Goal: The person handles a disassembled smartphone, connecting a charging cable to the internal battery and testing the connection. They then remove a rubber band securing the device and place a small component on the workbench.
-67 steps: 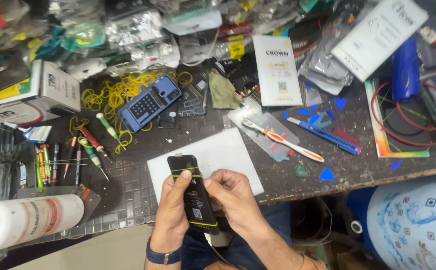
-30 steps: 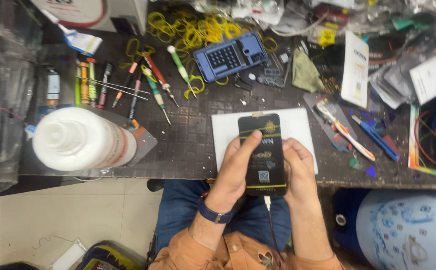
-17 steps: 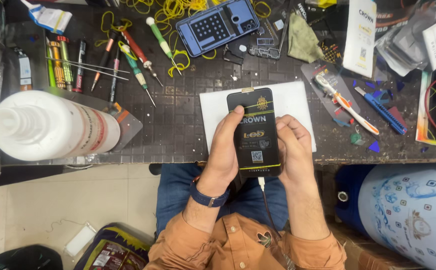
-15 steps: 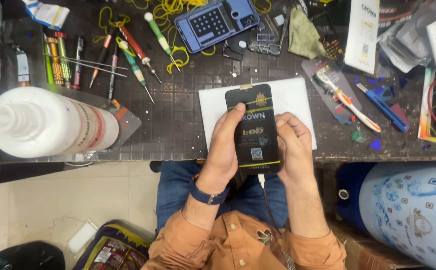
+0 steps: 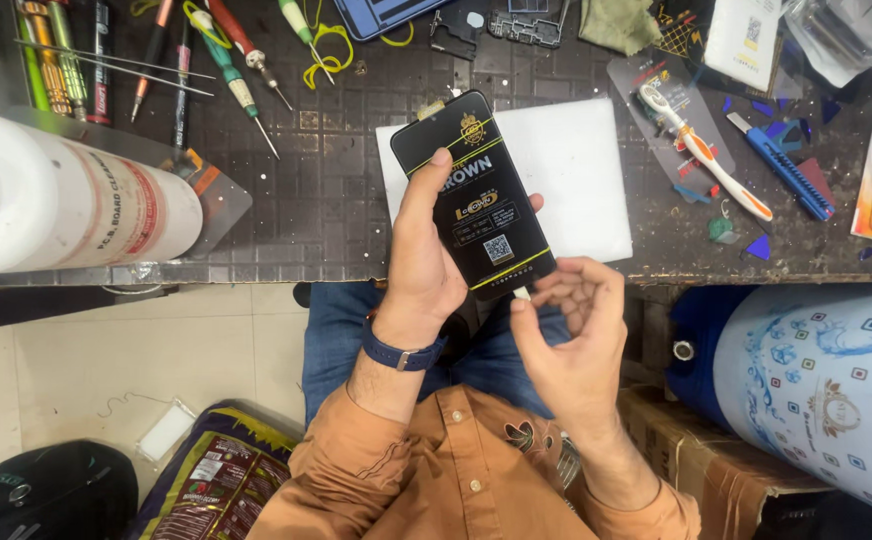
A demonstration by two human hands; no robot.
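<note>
While the left hand [image 5: 421, 265] clamps a black phone screen [image 5: 476, 195] above the near edge of the dark workbench [image 5: 326, 190], the right hand [image 5: 571, 330] pinches the small white tab [image 5: 522, 293] at its near end.

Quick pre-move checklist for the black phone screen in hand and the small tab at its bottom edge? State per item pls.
1. Left hand grips black screen panel: ok.
2. Right hand fingertips pinch the small white tab at the panel's lower edge: ok.
3. Panel held above the white mat, tilted: ok.
4. Tab already lifted from the panel: cannot tell.
5. Toothbrush and blue cutter lie apart from the hands: ok.
</note>
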